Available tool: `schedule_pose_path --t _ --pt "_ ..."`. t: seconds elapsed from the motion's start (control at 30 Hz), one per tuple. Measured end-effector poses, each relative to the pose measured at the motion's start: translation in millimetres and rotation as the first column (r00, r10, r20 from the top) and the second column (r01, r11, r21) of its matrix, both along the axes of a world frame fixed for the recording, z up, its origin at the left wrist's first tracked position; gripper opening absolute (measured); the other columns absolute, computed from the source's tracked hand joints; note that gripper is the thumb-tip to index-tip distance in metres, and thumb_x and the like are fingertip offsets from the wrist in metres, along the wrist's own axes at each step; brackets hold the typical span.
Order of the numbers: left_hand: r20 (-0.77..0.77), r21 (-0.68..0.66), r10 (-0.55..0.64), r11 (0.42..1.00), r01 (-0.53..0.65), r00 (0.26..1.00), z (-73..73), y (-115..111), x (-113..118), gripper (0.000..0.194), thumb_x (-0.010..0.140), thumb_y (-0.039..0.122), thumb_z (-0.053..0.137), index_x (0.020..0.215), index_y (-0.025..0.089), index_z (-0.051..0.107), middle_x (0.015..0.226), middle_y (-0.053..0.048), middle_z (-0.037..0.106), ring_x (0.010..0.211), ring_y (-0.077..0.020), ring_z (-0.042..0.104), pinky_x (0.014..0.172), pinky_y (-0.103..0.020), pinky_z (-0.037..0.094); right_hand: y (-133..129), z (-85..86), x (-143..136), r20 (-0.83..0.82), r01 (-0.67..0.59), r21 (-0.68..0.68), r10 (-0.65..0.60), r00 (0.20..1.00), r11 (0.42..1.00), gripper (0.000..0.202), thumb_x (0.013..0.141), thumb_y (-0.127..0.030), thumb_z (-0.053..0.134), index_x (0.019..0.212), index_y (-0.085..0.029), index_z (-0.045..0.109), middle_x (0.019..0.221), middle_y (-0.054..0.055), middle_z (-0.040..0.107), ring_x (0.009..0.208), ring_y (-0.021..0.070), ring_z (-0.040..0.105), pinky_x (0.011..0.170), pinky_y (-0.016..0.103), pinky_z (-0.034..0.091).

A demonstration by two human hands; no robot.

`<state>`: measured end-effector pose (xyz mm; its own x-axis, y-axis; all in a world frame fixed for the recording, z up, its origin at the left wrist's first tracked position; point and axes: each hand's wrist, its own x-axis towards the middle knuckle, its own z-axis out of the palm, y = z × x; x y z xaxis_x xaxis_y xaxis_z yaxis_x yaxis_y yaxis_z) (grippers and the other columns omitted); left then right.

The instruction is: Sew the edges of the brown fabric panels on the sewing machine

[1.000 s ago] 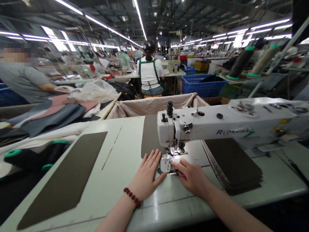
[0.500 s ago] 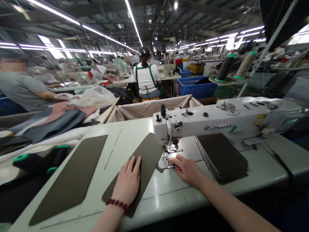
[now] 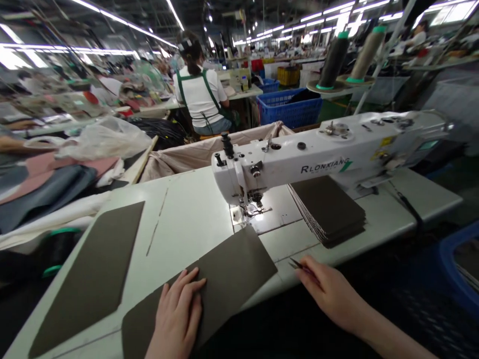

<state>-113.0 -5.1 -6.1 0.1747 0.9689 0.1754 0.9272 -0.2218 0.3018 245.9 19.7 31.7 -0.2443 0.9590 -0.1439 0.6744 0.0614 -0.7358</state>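
A dark olive panel (image 3: 232,269) lies at an angle across the front of the pale table, one corner close to the needle area of the white sewing machine (image 3: 292,159). My left hand (image 3: 181,304) rests on it with fingers spread. Right of the panel, off the table's front edge, my right hand (image 3: 325,289) grips a small pointed tool (image 3: 305,268), probably thread snips, its tip toward the panel. Another olive panel (image 3: 93,269) lies flat on the left. Beneath the machine arm sits a stack of similar panels (image 3: 329,209).
Two thread cones (image 3: 334,62) stand behind the machine. A blue basket (image 3: 288,107) and a seated person (image 3: 200,94) are beyond the table (image 3: 187,199). Fabric pieces (image 3: 56,184) and a plastic bag (image 3: 108,139) lie at left; a blue container (image 3: 449,254) is at lower right.
The panel has come away from the needle area toward the front edge and turned, my left hand moving with it. My right hand has moved right and back from the machine, and the view has shifted.
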Motion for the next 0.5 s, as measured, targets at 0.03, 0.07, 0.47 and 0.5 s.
schedule_pose_path --t 0.03,0.07,0.47,0.5 --pt "-0.002 0.006 -0.005 1.000 0.005 1.000 0.5 1.2 1.6 0.027 0.092 0.024 0.040 0.117 0.029 0.049 0.138 -0.006 0.047 0.135 -0.0261 0.037 0.112 -0.059 0.021 -9.7 -4.2 0.6 0.006 0.000 -0.030 0.000 1.000 1.000 0.027 0.097 -0.044 0.037 0.082 -0.024 0.048 0.067 -0.003 0.057 0.061 0.0156 0.056 0.060 0.027 0.036" --pt "-0.009 0.008 -0.015 1.000 0.015 1.000 1.0 2.2 2.7 0.027 0.093 0.025 0.040 0.118 0.029 0.048 0.138 -0.005 0.047 0.135 -0.0256 0.037 0.113 -0.058 0.021 -17.4 -8.0 0.1 0.015 -0.003 -0.052 0.003 1.000 0.999 0.028 0.097 -0.044 0.037 0.080 -0.024 0.048 0.066 -0.003 0.057 0.061 0.0155 0.055 0.059 0.027 0.036" --pt "-0.079 0.014 -0.060 0.998 0.061 0.995 2.8 6.7 8.1 0.039 0.093 0.027 0.038 0.132 0.030 0.042 0.137 -0.004 0.048 0.134 -0.0240 0.037 0.116 -0.053 0.018 -36.8 -24.2 -15.2 0.099 0.020 -0.014 -0.018 0.995 1.000 0.024 0.096 -0.038 0.042 0.077 -0.023 0.043 0.065 -0.005 0.055 0.058 0.0131 0.054 0.056 0.026 0.030" --pt "-0.079 0.015 -0.060 0.998 0.061 0.995 3.0 6.7 8.0 0.039 0.093 0.027 0.038 0.132 0.030 0.042 0.137 -0.004 0.048 0.134 -0.0238 0.038 0.116 -0.053 0.018 -37.2 -25.9 -16.2 0.107 0.022 -0.003 -0.021 0.994 1.000 0.024 0.096 -0.038 0.041 0.077 -0.023 0.042 0.065 -0.005 0.055 0.058 0.0131 0.054 0.056 0.026 0.030"
